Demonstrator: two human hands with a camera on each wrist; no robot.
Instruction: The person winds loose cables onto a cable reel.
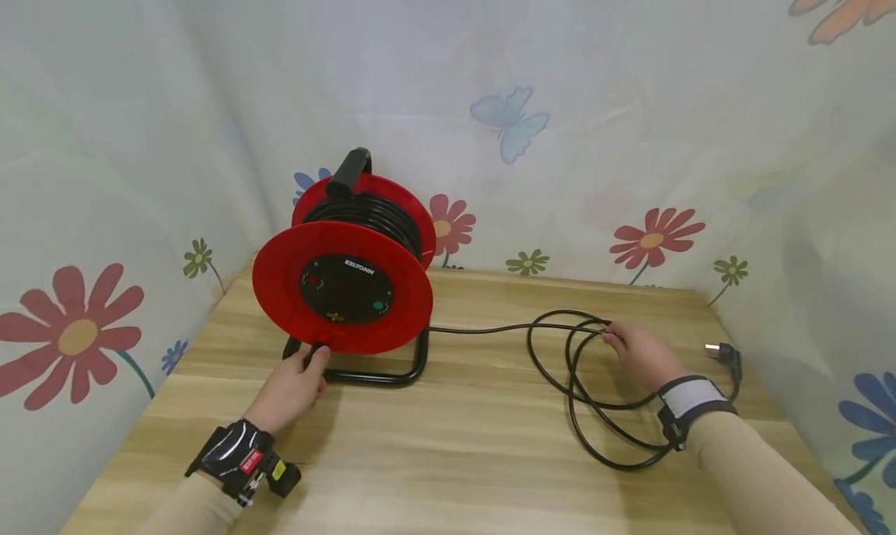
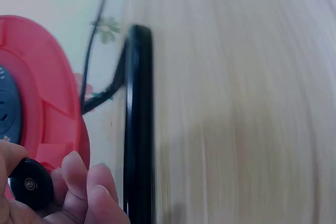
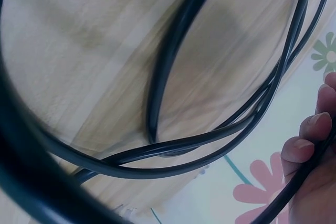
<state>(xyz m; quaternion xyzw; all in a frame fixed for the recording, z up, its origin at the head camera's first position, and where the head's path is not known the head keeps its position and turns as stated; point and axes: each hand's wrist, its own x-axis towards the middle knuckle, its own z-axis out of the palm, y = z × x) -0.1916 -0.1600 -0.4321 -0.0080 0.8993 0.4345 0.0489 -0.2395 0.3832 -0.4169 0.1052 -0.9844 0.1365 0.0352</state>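
Cable reel (image 1: 343, 286): stands upright on its black base frame (image 1: 378, 379), toward the counter's (image 1: 476, 457) far left corner.
Facing: KELTONN-marked front toward the near edge; the axle, its long axis, runs roughly from near edge to far edge, with the carry handle (image 1: 350, 171) on top.
Crank knob (image 2: 31, 184): at the bottom of the front disc, gripped between thumb and fingers of the left hand (image 1: 288, 389).
Cable (image 1: 483, 331): leaves the reel toward the right edge, pinched by the right hand (image 1: 644, 356); slack loops (image 1: 626, 468) lie around and below the wrist.
Plug (image 1: 728, 356): by the right edge, prongs pointing left.
Handling: the reel looks heavy and rigid, best lifted by the carry handle and turned by the knob; the cable seems springy, smooth and a little slippery, best held loosely near the reel.
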